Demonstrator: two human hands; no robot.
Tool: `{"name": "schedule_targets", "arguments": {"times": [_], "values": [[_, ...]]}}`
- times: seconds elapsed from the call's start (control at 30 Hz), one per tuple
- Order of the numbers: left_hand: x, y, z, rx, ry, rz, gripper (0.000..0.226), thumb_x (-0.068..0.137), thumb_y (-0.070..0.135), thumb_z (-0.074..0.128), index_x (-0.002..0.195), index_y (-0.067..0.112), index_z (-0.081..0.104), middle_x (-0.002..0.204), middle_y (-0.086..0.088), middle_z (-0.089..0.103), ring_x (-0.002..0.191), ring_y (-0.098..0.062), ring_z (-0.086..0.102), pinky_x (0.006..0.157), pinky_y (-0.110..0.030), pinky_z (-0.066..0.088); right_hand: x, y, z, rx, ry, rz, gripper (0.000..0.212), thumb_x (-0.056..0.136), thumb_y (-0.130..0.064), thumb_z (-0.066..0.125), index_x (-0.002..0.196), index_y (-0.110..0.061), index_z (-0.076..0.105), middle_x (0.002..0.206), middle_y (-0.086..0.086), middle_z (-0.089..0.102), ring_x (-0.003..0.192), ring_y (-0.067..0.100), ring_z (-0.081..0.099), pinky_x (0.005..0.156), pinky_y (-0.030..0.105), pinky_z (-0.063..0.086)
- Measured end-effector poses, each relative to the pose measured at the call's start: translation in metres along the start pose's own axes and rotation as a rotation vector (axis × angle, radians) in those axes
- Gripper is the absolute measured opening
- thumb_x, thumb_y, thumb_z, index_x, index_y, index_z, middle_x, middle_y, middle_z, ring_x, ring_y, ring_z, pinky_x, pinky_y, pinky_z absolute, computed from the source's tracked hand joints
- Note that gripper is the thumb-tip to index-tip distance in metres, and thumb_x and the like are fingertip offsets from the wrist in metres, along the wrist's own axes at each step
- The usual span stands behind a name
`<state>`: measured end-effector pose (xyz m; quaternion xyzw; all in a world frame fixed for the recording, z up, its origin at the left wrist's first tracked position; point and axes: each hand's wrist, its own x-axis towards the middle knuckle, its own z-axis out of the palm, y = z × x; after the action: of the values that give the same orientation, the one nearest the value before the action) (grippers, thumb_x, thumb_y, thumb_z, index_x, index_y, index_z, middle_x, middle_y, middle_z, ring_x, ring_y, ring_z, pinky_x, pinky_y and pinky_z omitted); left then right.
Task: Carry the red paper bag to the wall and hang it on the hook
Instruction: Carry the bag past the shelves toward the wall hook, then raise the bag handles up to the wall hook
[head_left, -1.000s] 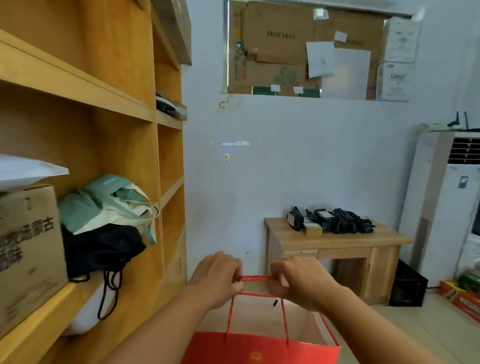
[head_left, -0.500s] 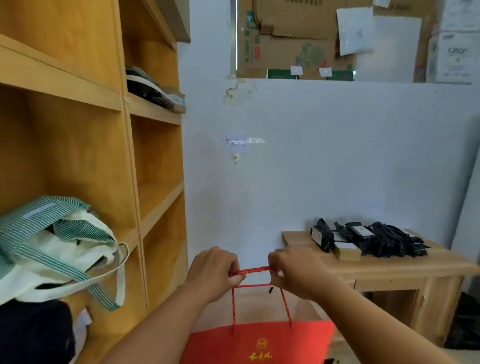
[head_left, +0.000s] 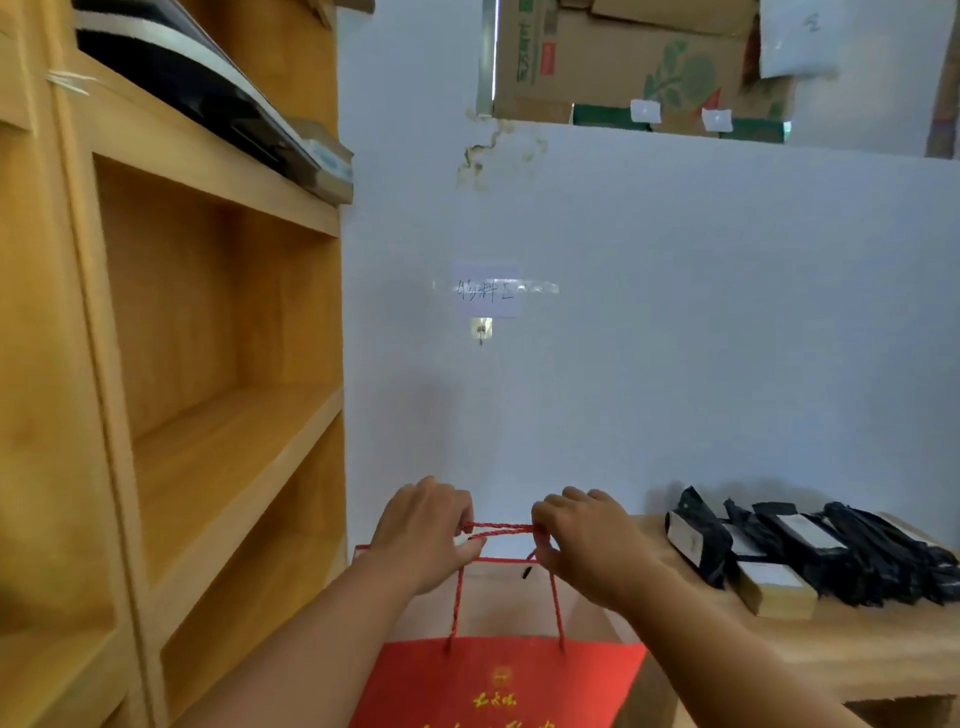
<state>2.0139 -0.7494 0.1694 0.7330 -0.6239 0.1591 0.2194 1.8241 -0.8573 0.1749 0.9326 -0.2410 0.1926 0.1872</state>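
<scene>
The red paper bag (head_left: 498, 686) with gold print hangs at the bottom centre, its mouth open. Its red rope handles (head_left: 501, 529) are stretched level between my two hands. My left hand (head_left: 423, 530) grips the ropes' left end and my right hand (head_left: 587, 540) grips the right end. A small hook (head_left: 481, 332) sits on the white wall (head_left: 675, 322), straight above the handles and well higher, just under a taped paper note (head_left: 487, 291).
A tall wooden shelf unit (head_left: 171, 364) fills the left side, close to my left arm. A wooden desk (head_left: 857, 639) at the right carries several black packets (head_left: 810, 551). Cardboard boxes (head_left: 623, 57) fill the opening high in the wall.
The wall and hook have grown much larger in view as I came closer. The shelf bags slid out of view at left. Both hands keep the same grip on the ropes.
</scene>
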Motion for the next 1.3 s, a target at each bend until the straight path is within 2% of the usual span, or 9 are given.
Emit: {"name": "schedule_targets", "arguments": {"times": [0.1, 0.33, 0.7, 1.03, 1.3], "values": [[0.052, -0.033, 0.025, 0.04, 0.018, 0.045, 0.021, 0.088, 0.049, 0.067, 0.09, 0.028, 0.062, 0.087, 0.009, 0.06, 0.084, -0.013, 0.05, 0.081, -0.032, 0.047, 0.052, 0.02, 0.033, 0.019, 0.01, 0.022, 0.016, 0.093, -0.027, 0.046, 0.09, -0.021, 0.06, 0.084, -0.002, 0.066, 0.076, 0.023, 0.056, 0.069, 0.039, 0.048], [0.166, -0.104, 0.09, 0.142, 0.049, 0.07, 0.025, 0.089, 0.053, 0.062, 0.091, 0.029, 0.057, 0.091, 0.009, 0.056, 0.086, -0.014, 0.046, 0.088, -0.032, 0.042, 0.163, 0.068, 0.107, 0.032, 0.048, 0.032, 0.015, 0.095, -0.027, 0.05, 0.094, -0.019, 0.062, 0.084, -0.001, 0.067, 0.075, 0.022, 0.057, 0.071, 0.037, 0.05], [0.351, -0.177, 0.157, 0.109, 0.07, 0.037, 0.026, 0.09, 0.055, 0.059, 0.086, 0.03, 0.053, 0.086, 0.01, 0.055, 0.084, -0.014, 0.046, 0.084, -0.033, 0.044, 0.331, 0.175, 0.193, 0.118, 0.121, 0.062, 0.015, 0.097, -0.027, 0.049, 0.098, -0.021, 0.063, 0.087, -0.004, 0.069, 0.076, 0.018, 0.058, 0.068, 0.035, 0.052], [0.494, -0.249, 0.222, 0.077, 0.083, -0.002, 0.028, 0.09, 0.055, 0.062, 0.086, 0.028, 0.059, 0.085, 0.01, 0.06, 0.083, -0.014, 0.048, 0.082, -0.035, 0.046, 0.468, 0.249, 0.273, 0.135, 0.083, 0.064, 0.012, 0.096, -0.03, 0.051, 0.095, -0.024, 0.062, 0.089, -0.006, 0.069, 0.079, 0.015, 0.059, 0.067, 0.035, 0.054], [0.596, -0.307, 0.256, -0.026, 0.143, -0.033, 0.021, 0.092, 0.044, 0.065, 0.081, 0.027, 0.058, 0.079, 0.013, 0.054, 0.08, -0.013, 0.047, 0.072, -0.031, 0.041, 0.572, 0.295, 0.323, 0.244, 0.082, 0.088, 0.013, 0.096, -0.031, 0.053, 0.094, -0.024, 0.064, 0.091, -0.005, 0.069, 0.08, 0.014, 0.061, 0.072, 0.035, 0.055]]}}
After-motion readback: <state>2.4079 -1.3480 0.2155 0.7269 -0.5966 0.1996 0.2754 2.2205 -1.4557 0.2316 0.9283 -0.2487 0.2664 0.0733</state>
